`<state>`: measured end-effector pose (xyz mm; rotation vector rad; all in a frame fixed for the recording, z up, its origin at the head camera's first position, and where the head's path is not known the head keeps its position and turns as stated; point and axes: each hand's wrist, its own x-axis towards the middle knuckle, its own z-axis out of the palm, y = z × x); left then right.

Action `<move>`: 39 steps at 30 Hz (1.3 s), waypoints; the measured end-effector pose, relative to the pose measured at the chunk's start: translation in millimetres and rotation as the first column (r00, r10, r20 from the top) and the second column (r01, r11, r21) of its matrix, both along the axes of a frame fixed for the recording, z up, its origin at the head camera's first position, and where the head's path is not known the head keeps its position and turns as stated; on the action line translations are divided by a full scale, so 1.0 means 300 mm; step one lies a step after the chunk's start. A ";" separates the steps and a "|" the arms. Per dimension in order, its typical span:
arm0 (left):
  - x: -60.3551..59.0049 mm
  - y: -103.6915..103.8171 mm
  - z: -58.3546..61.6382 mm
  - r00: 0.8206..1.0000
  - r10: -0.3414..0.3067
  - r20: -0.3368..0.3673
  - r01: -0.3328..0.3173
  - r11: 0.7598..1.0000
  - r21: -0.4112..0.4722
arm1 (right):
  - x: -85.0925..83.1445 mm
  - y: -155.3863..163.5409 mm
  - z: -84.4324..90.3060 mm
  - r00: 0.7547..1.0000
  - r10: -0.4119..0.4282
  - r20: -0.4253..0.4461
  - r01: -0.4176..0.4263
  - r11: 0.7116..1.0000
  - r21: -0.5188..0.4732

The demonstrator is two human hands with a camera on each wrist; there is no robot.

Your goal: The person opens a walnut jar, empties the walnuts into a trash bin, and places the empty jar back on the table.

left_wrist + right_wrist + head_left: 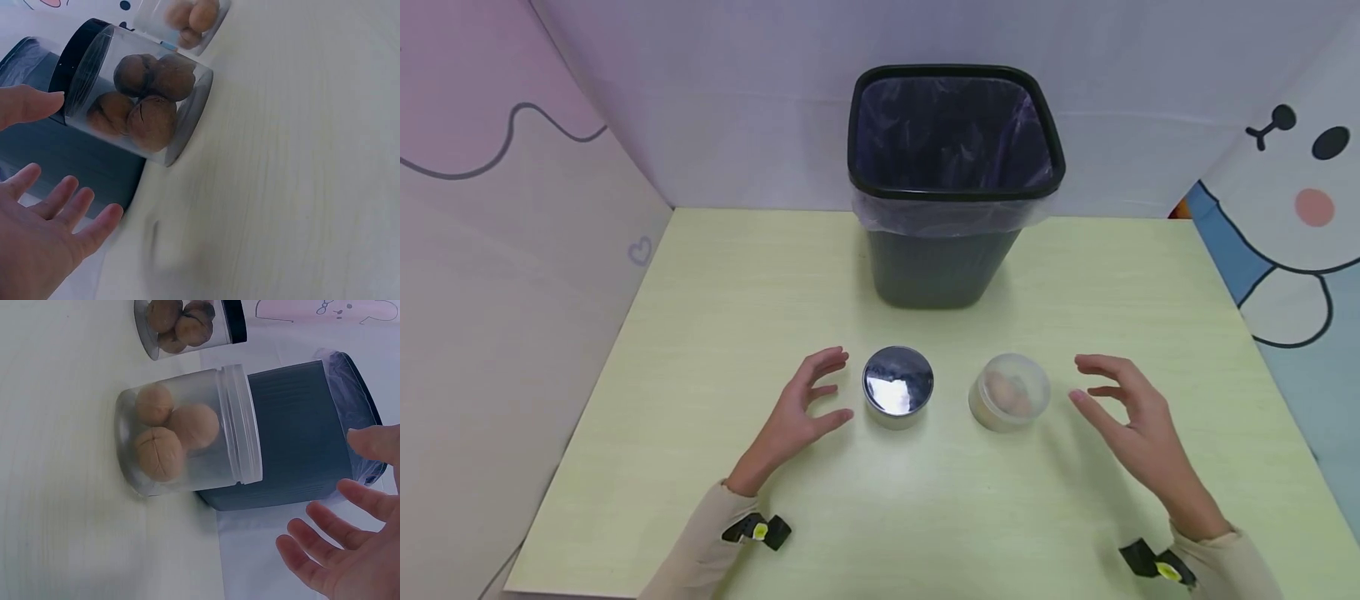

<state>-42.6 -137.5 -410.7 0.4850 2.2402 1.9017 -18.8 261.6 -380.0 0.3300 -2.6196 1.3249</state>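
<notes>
Left hand: the left hand point(797, 412) sits lower left of centre in the head view, fingers point(59, 200) spread and relaxed, holding nothing, just beside the dark-lidded jar but apart from it.
Right hand: the right hand point(1131, 421) sits lower right of centre, fingers point(325, 540) spread and loose, empty, near the frosted jar with a gap between.
Dark-lidded jar: the clear jar with a glossy dark lid point(898, 387) stands upright on the worktop, at centre-left of the head view.
Frosted jar: the frosted jar with a translucent lid point(1008, 392) stands upright just right of it; the two are apart.
Head view only: from above, the lids hide most of the contents; the worktop point(925, 517) is pale yellow-green.
Wrist views only: the left wrist view shows dark brown walnuts point(145, 94) through the clear wall; the right wrist view shows paler walnuts point(172, 434) in the frosted jar.
Bin: a black waste bin point(951, 179) lined with a clear bag stands behind both jars, at upper centre of the head view.
</notes>
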 end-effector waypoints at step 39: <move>-0.058 0.024 0.058 0.988 -0.108 -0.114 0.117 0.990 0.081 | -0.040 -0.240 -0.036 0.938 0.330 0.109 -0.278 0.901 -0.334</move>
